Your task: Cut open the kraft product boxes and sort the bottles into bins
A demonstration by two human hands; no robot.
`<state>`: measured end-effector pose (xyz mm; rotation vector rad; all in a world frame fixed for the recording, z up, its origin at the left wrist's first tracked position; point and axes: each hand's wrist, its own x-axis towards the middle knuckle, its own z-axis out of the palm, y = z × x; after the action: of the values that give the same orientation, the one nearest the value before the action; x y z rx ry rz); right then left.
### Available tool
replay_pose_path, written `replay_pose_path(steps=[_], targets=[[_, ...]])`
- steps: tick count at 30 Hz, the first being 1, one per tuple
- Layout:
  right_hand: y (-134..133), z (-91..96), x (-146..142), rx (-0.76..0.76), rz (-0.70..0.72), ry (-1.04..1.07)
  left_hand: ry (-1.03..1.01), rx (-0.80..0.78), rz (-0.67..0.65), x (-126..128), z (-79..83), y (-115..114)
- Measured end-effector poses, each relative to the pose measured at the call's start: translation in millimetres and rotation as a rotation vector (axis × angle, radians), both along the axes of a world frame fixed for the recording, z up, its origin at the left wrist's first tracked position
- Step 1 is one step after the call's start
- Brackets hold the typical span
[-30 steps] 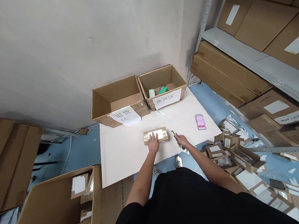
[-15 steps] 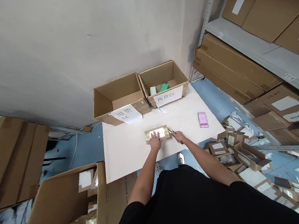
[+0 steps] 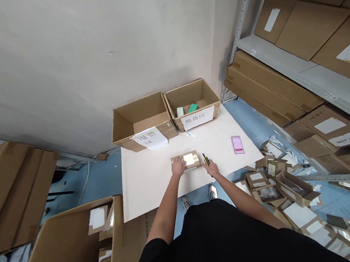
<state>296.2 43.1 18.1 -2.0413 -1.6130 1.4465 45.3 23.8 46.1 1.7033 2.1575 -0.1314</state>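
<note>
A small taped cardboard box (image 3: 192,164) with a shiny white label lies on the white table, its long side roughly facing me. My left hand (image 3: 178,167) grips its left end, fingers over the top. Just off the box's right end, my right hand (image 3: 211,168) is closed around a yellow and black utility knife (image 3: 206,159), which points up and away from me. The knife appears apart from the box; its blade is too small to make out.
Two open cartons with handwritten paper signs, a left carton (image 3: 126,126) and a right carton (image 3: 211,94) holding small green boxes, stand at the table's back. A pixelated pink item (image 3: 237,145) lies right. Discarded boxes (image 3: 295,186) litter the floor; a big carton (image 3: 65,234) stands at left.
My left hand has slid left from the middle of the box to its left end. The knife has drawn back from the box's right end and now points more upward.
</note>
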Motion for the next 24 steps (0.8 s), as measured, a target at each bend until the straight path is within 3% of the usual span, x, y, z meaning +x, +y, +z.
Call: replay_pose_path(steps=[4,7,11,14,16,20,22,24], targets=[[-13,-0.1,-47,0.015,-0.03,-0.103,-0.024,-0.039,0.023,-33,7.7,-1],[-2,-0.6,-72,-0.021,-0.107,-0.139,-0.029,-0.081,0.074,-39,10.1,-12],[45,6.7,-94,-0.054,-0.125,-0.125,-0.01,-0.197,0.213,-21,11.1,-41],[75,18.4,-105,-0.008,-0.017,-0.092,-0.054,-0.252,0.168,-3,11.8,-58],[79,25.0,-104,0.059,0.017,-0.062,-0.051,-0.22,0.119,3,13.8,-59],[38,23.5,-82,0.114,-0.046,-0.107,-0.06,-0.162,-0.131,-6,18.7,-37],[2,14.3,-69,0.097,0.004,-0.142,-0.09,-0.194,-0.277,-15,18.3,-24],[-29,2.5,-58,0.054,0.054,-0.144,-0.104,-0.233,-0.325,-21,14.8,-17]])
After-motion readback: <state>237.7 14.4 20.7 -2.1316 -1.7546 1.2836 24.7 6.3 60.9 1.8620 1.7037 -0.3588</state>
